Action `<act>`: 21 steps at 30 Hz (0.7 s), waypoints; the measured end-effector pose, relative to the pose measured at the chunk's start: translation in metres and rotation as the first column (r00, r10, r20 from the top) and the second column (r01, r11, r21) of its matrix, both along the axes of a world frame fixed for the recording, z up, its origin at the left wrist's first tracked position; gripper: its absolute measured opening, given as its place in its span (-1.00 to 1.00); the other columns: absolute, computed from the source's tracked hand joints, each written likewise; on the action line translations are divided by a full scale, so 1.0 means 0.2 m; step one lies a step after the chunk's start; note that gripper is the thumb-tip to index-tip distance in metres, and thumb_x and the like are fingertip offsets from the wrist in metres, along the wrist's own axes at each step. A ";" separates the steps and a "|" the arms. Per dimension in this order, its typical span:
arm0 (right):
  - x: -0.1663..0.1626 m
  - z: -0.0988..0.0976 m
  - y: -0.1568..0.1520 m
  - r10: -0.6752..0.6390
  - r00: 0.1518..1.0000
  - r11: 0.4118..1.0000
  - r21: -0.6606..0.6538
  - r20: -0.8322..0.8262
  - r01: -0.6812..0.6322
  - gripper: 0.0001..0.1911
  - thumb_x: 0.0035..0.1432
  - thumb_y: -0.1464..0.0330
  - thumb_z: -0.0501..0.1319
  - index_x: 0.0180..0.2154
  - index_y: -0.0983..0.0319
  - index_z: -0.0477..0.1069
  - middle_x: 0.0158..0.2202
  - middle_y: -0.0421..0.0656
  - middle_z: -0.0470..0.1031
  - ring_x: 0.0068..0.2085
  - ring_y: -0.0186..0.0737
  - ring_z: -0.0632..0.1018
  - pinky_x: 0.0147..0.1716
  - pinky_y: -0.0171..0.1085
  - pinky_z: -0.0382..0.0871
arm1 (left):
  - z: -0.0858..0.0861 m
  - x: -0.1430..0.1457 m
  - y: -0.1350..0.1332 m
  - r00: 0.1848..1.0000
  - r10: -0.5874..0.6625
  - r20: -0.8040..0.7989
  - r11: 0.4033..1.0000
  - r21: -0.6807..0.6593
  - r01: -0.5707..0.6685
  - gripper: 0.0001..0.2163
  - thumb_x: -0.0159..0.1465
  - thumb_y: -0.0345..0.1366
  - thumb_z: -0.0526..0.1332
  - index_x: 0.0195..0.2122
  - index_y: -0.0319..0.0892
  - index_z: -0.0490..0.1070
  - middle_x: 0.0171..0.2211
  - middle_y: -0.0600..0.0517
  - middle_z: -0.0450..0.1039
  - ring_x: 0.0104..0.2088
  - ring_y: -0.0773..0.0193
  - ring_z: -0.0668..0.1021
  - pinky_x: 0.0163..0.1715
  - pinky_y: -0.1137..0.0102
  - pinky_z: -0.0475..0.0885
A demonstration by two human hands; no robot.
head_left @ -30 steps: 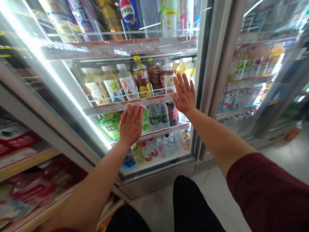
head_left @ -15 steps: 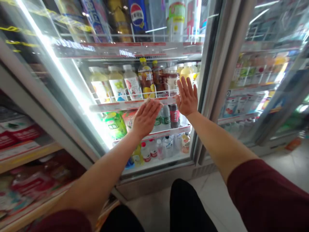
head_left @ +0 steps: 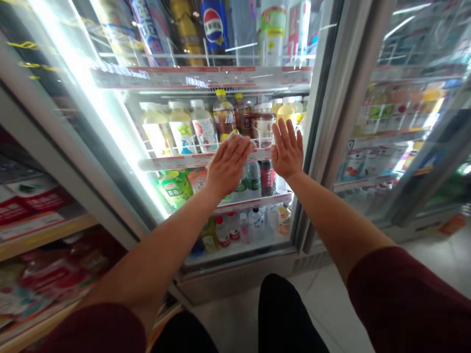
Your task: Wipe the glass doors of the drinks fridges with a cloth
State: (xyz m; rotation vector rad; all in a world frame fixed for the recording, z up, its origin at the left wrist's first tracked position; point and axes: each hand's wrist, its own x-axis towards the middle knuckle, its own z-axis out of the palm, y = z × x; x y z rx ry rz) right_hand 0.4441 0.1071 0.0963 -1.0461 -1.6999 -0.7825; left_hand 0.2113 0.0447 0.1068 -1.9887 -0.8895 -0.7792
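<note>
The person's two bare hands lie against the glass door (head_left: 228,81) of a lit drinks cooler. The left hand (head_left: 228,164) is flat, palm to the glass, its fingers straight and held close together, angled up to the right; a pale edge of what looks like a cloth (head_left: 252,144) shows at its fingertips, most of it hidden beneath the hand. The right hand (head_left: 287,149) is also flat on the pane, fingers spread and upright, near the door's metal frame (head_left: 329,117); it holds nothing visible. The hands are near each other, with a narrow gap between them.

Behind the glass, an iced tea bottle (head_left: 224,117) with a yellow cap stands just above the left hand, with white-capped juice bottles (head_left: 205,130) beside it. A bottle of yellow drink (head_left: 286,112) is partly covered by the right hand. One shelf lower are a green bag (head_left: 174,190), a green-labelled water bottle (head_left: 252,179) and a dark bottle (head_left: 267,176) with a red label. A Pepsi bottle (head_left: 214,27) stands on the top shelf. Packaged goods fill the wooden-edged shelves (head_left: 47,235) at left; another glass-fronted cooler (head_left: 390,166) stands at right.
</note>
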 end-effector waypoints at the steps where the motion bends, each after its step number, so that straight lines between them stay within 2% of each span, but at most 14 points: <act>1: 0.00 0.00 0.00 0.001 1.000 1.000 -0.002 -0.001 -0.001 -0.33 0.47 0.23 -0.20 0.53 0.16 -0.01 0.54 -0.13 0.03 0.57 -0.05 -0.04 0.53 0.19 -0.11 | 0.06 0.01 0.00 0.999 0.012 0.048 1.000 0.022 -0.013 -0.43 0.47 -0.40 0.00 0.51 -0.17 0.12 0.49 -0.05 0.10 0.54 0.12 0.05 0.56 0.07 -0.10; 3: 0.00 0.00 -0.01 -0.004 1.000 1.000 -0.001 -0.004 0.004 -0.33 0.47 0.23 -0.19 0.52 0.17 0.01 0.54 -0.12 0.04 0.57 -0.04 -0.03 0.53 0.18 -0.10 | 0.17 0.04 0.01 0.986 0.040 0.161 0.997 0.058 -0.050 -0.42 0.47 -0.37 0.00 0.52 -0.21 0.09 0.52 -0.08 0.03 0.55 0.09 -0.02 0.56 0.03 -0.14; 4: 0.00 0.00 -0.01 -0.009 1.000 1.000 0.002 -0.003 0.009 -0.34 0.47 0.23 -0.19 0.52 0.18 0.03 0.54 -0.11 0.04 0.57 -0.04 -0.02 0.53 0.18 -0.10 | 0.19 0.06 0.01 0.977 0.051 0.208 0.995 0.068 -0.067 -0.42 0.47 -0.36 0.00 0.52 -0.22 0.07 0.52 -0.09 0.01 0.55 0.07 -0.05 0.56 0.01 -0.15; 6: 0.00 0.00 0.00 -0.018 1.000 1.000 0.017 0.001 0.018 -0.34 0.48 0.23 -0.20 0.51 0.19 0.07 0.53 -0.10 0.06 0.57 -0.04 0.00 0.52 0.18 -0.07 | 0.17 0.09 0.00 0.973 0.051 0.226 0.996 0.063 -0.067 -0.42 0.48 -0.36 0.00 0.52 -0.24 0.07 0.52 -0.11 0.00 0.55 0.06 -0.05 0.56 0.00 -0.15; 9: 0.00 -0.01 0.02 -0.026 1.000 0.998 0.061 0.011 0.025 -0.35 0.49 0.21 -0.22 0.49 0.20 0.11 0.53 -0.09 0.07 0.56 -0.07 0.02 0.52 0.15 -0.04 | 0.04 0.08 0.00 0.999 -0.022 0.035 0.999 -0.024 0.022 -0.45 0.47 -0.39 0.01 0.49 -0.17 0.15 0.48 -0.05 0.14 0.53 0.11 0.06 0.56 0.07 -0.09; 11: 0.00 -0.02 0.03 -0.030 1.000 0.996 0.084 0.010 0.029 -0.35 0.49 0.21 -0.22 0.48 0.19 0.13 0.52 -0.10 0.09 0.56 -0.09 0.03 0.52 0.13 -0.04 | 0.05 0.05 0.00 0.996 -0.058 -0.061 0.996 -0.068 0.054 -0.45 0.46 -0.40 0.01 0.48 -0.13 0.19 0.46 -0.01 0.20 0.52 0.14 0.10 0.56 0.10 -0.07; 13: 0.00 -0.02 0.03 -0.027 1.000 0.996 0.083 0.006 0.027 -0.35 0.49 0.21 -0.22 0.48 0.18 0.13 0.52 -0.10 0.09 0.56 -0.09 0.02 0.53 0.13 -0.05 | 0.20 0.00 0.01 0.999 -0.030 -0.016 0.999 -0.029 0.029 -0.44 0.46 -0.38 0.02 0.49 -0.15 0.17 0.48 -0.01 0.15 0.53 0.11 0.07 0.56 0.06 -0.11; 16: 0.01 -0.01 0.03 -0.014 1.000 0.998 0.056 0.003 0.014 -0.35 0.48 0.21 -0.21 0.49 0.18 0.12 0.52 -0.09 0.10 0.56 -0.07 0.02 0.52 0.15 -0.06 | 0.53 -0.08 0.02 0.977 0.087 0.192 0.991 0.080 -0.104 -0.40 0.46 -0.30 0.04 0.52 -0.21 0.06 0.53 -0.02 -0.01 0.55 0.05 -0.04 0.55 -0.03 -0.18; 17: 0.01 -0.01 0.02 -0.008 1.000 0.999 0.047 0.001 0.008 -0.35 0.48 0.21 -0.20 0.48 0.19 0.12 0.52 -0.08 0.10 0.56 -0.05 0.03 0.52 0.16 -0.05 | 0.60 -0.10 0.01 0.956 0.132 0.263 0.983 0.087 -0.160 -0.40 0.47 -0.28 0.02 0.53 -0.22 0.03 0.54 -0.01 -0.05 0.55 0.05 -0.05 0.55 -0.03 -0.19; 18: 0.00 -0.01 0.02 0.000 1.000 0.999 0.039 -0.001 0.000 -0.34 0.47 0.21 -0.20 0.48 0.20 0.13 0.52 -0.07 0.11 0.56 -0.04 0.04 0.51 0.17 -0.05 | 0.64 -0.11 0.01 0.936 0.158 0.314 0.977 0.087 -0.194 -0.40 0.48 -0.26 0.01 0.53 -0.22 0.01 0.54 0.01 -0.07 0.55 0.06 -0.06 0.55 -0.02 -0.21; 19: 0.00 -0.01 0.01 0.008 1.000 0.999 0.034 -0.005 -0.008 -0.34 0.47 0.21 -0.20 0.48 0.21 0.14 0.51 -0.06 0.11 0.56 -0.03 0.05 0.51 0.18 -0.05 | 0.65 -0.12 0.00 0.926 0.168 0.339 0.975 0.080 -0.206 -0.40 0.48 -0.25 0.00 0.53 -0.23 0.01 0.55 0.01 -0.08 0.55 0.08 -0.08 0.55 -0.01 -0.22; 21: 0.00 -0.02 0.00 0.022 1.000 0.999 0.027 -0.020 -0.022 -0.33 0.45 0.21 -0.19 0.47 0.21 0.14 0.51 -0.04 0.12 0.55 0.00 0.05 0.50 0.21 -0.05 | 0.57 -0.13 -0.02 0.950 0.132 0.285 0.988 0.043 -0.150 -0.42 0.45 -0.29 0.01 0.49 -0.24 0.11 0.53 0.01 -0.03 0.56 0.12 -0.09 0.55 0.03 -0.22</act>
